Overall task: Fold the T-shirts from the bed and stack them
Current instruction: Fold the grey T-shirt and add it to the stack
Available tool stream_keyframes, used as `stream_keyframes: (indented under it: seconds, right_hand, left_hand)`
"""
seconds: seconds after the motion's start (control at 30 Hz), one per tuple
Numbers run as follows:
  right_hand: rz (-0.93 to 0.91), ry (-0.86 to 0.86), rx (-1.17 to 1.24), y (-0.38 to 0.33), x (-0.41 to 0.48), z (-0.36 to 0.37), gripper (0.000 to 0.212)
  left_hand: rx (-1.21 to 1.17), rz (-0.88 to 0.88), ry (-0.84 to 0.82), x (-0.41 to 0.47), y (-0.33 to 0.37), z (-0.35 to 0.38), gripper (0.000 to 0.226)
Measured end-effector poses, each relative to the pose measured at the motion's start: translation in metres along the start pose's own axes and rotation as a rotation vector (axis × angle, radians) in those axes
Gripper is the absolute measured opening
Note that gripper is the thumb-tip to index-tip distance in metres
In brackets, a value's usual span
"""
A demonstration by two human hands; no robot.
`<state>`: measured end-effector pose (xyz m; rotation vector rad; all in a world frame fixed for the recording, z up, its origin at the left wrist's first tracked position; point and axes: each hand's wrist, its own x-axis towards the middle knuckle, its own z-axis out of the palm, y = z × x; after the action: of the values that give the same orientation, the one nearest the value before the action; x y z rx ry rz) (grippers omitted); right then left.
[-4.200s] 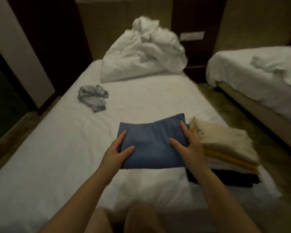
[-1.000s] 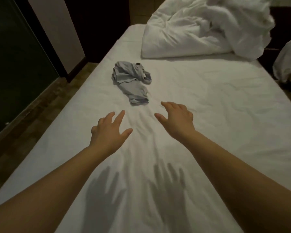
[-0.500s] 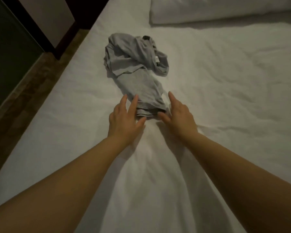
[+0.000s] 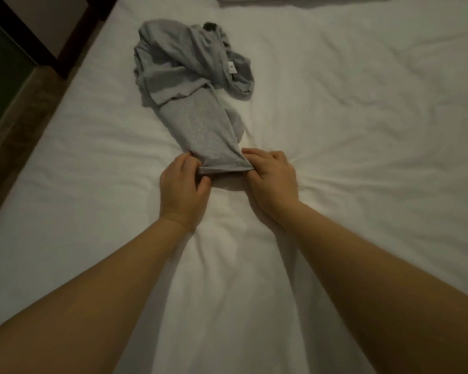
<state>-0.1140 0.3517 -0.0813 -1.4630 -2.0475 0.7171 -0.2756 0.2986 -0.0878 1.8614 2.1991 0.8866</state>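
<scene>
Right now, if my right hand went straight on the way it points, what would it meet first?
The grey T-shirt: your right hand pinches its near hem, so it would probably just meet more of that shirt.

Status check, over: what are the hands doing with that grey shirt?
Left hand, right hand: each pinching a near corner of the grey T-shirt. Shirt crumpled on bed, unfolded. No obstruction seen.

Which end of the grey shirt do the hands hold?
The shirt, near end: left hand and right hand pinch its corners. The far end, with the label, lies bunched.

Left hand (image 4: 183,190), right hand (image 4: 272,182): pinch grips
</scene>
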Motion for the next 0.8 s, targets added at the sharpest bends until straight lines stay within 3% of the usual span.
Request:
stream_keyframes:
  seconds: [0.2,0.33,0.4,0.6,0.7,0.8]
  right_hand:
    - [0.048,-0.19,0.02,-0.004,-0.079,-0.027,0.048]
    - [0.087,-0.175,-0.034,-0.011,-0.151,-0.059,0.038]
    - [0.02,-0.129,-0.117,-0.025,-0.182,-0.078,0.036]
    - [-0.185,-0.011,-0.209,-0.056,-0.256,-0.123,0.024]
    - [-0.29,0.016,-0.303,-0.066,-0.296,-0.146,0.022]
    - [-0.385,-0.053,-0.384,-0.081,-0.353,-0.169,0.038]
  left_hand:
    - [-0.093,-0.13,-0.168,-0.081,0.041,-0.025,0.01]
    - [-0.227,-0.233,-0.304,-0.141,0.079,-0.056,0.009]
    - [-0.362,-0.398,-0.367,-0.158,0.098,-0.071,0.006]
    - [-0.897,-0.867,-0.394,-0.177,0.164,-0.106,0.026]
    - [-1.021,-0.838,-0.414,-0.21,0.197,-0.124,0.011]
    - [-0.973,-0.723,-0.442,-0.258,0.223,-0.149,0.029]
